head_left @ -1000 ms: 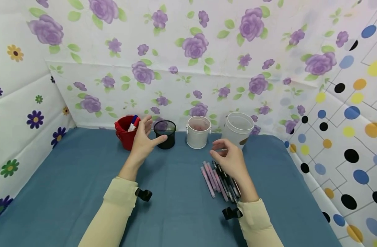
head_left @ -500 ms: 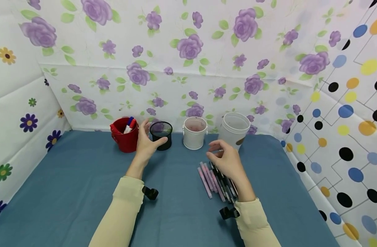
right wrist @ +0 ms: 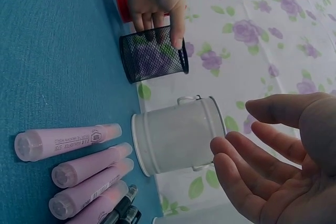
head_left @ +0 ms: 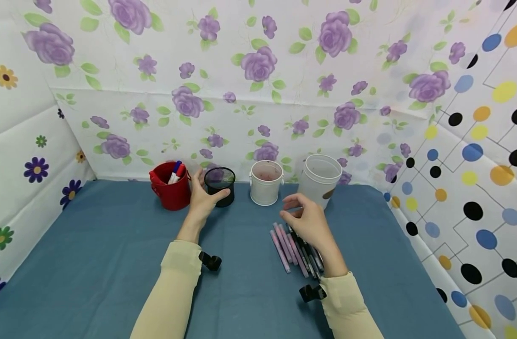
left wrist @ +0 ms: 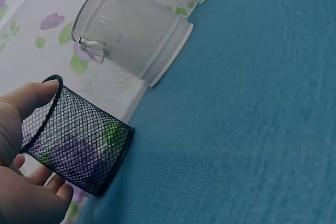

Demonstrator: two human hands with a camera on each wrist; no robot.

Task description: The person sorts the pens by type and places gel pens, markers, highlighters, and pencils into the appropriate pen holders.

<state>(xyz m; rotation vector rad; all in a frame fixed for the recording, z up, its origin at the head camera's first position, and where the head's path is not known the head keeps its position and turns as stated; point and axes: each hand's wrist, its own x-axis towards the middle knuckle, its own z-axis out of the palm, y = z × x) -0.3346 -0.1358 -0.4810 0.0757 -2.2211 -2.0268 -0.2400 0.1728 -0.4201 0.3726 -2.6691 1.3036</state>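
Note:
In the head view my left hand is at a small black mesh pen cup, thumb across its front and fingers on its left side. In the left wrist view the thumb lies at the rim of the mesh cup, and the fingers curve round its other side. My right hand hovers with loosely bent fingers above several pink highlighters and black pens. The right wrist view shows that hand holding nothing, with the highlighters lying below.
Left of the mesh cup stands a red bucket with blue- and red-capped markers. A white metal pail and a taller translucent white cup stand to the right. Flowered cloth hangs behind the blue-covered table.
My left hand has moved right from beside the red bucket to the mesh cup, its fingers closing round it. The right hand stays nearly still; the view shifts slightly.

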